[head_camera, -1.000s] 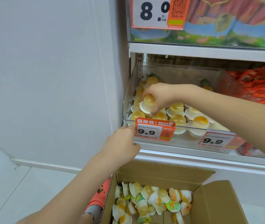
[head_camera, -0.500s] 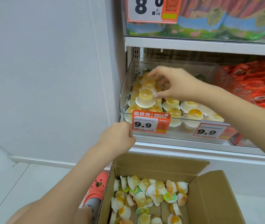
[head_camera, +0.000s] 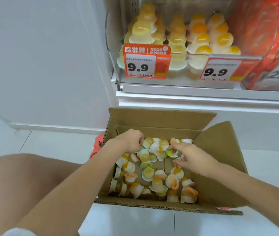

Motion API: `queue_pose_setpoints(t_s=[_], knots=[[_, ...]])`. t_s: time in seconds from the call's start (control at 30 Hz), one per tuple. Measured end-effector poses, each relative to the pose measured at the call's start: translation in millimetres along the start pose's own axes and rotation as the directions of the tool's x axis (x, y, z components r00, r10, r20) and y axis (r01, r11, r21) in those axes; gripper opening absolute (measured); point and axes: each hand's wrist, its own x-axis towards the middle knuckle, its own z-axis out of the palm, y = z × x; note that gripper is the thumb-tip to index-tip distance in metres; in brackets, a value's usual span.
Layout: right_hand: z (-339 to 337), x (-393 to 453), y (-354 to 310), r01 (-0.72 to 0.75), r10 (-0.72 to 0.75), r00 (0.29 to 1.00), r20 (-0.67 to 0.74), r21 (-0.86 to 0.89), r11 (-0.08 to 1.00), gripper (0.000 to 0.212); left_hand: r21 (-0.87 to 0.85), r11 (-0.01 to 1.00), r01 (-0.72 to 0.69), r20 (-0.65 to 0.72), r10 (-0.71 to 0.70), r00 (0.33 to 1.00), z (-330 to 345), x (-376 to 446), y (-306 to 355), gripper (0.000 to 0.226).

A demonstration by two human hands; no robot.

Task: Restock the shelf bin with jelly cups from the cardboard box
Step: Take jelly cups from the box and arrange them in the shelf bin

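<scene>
An open cardboard box (head_camera: pixel 160 116) on the floor holds several loose jelly cups (head_camera: pixel 148 172) with yellow and orange fillings. Both my hands are down inside it. My right hand (head_camera: pixel 191 158) pinches a jelly cup with a colourful lid (head_camera: pixel 172 153) between finger and thumb. My left hand (head_camera: pixel 129 142) has its fingers curled over the cups at the box's far left; whether it grips one is hidden. Above, the clear shelf bin (head_camera: pixel 177 79) stands packed with upright jelly cups (head_camera: pixel 177 40).
Orange 9.9 price tags (head_camera: pixel 142 67) hang on the bin's front. A bin of red packets (head_camera: pixel 271 40) sits to the right. A white wall runs along the left. My bare knee (head_camera: pixel 24 176) and a red shoe (head_camera: pixel 97 145) lie left of the box.
My right hand left the shelf bin and dropped into the box. My left hand came off the bin's price tag and went down into the box too. The view tilted down.
</scene>
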Motion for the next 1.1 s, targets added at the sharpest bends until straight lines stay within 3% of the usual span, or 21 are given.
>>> queue_pose_setpoints(t_s=[0.07,0.13,0.3,0.47,0.57,0.7,0.87,0.93,1.0,1.03,1.1], knots=[[32,13,11,-0.064,0.064,0.983,0.170,-0.007,0.998,0.040,-0.015,0.999,0.030,0.047,-0.029,0.998,25,12,-15,0.021],[57,28,17,-0.114,0.106,0.965,0.241,0.021,0.993,0.042,0.039,0.996,0.078,0.087,-0.081,0.993,48,27,-32,0.025],[111,77,23,-0.326,0.272,0.929,0.250,0.213,0.921,0.048,-0.011,0.975,0.222,0.028,-0.222,0.975,82,58,-64,0.034],[165,117,25,-0.485,0.411,0.863,0.293,0.254,0.837,0.046,-0.004,0.956,0.294,-0.022,-0.294,0.956,116,74,-98,0.018],[184,130,14,-0.567,0.509,0.823,0.251,0.342,0.749,0.044,0.021,0.941,0.338,-0.077,-0.335,0.939,128,80,-103,0.023],[190,136,-1,-0.686,0.679,0.715,0.169,0.357,0.634,0.052,0.088,0.932,0.351,-0.101,-0.342,0.934,133,86,-102,0.038],[174,135,8,-0.713,0.649,0.686,0.329,0.485,0.507,0.044,-0.002,0.947,0.320,-0.105,-0.319,0.942,131,80,-105,0.039],[158,128,11,-0.720,0.617,0.657,0.434,0.603,0.343,0.043,-0.172,0.936,0.308,-0.104,-0.328,0.939,126,77,-106,0.038],[140,116,17,-0.757,0.522,0.566,0.638,0.653,0.024,0.045,-0.471,0.821,0.324,-0.055,-0.394,0.917,118,72,-103,0.031],[131,109,22,-0.767,0.444,0.537,0.717,0.634,-0.096,0.043,-0.667,0.657,0.352,0.031,-0.448,0.894,114,70,-100,0.024],[119,95,31,-0.778,0.315,0.536,0.783,0.604,-0.176,0.038,-0.897,0.141,0.420,0.322,-0.445,0.836,103,63,-89,0.014]])
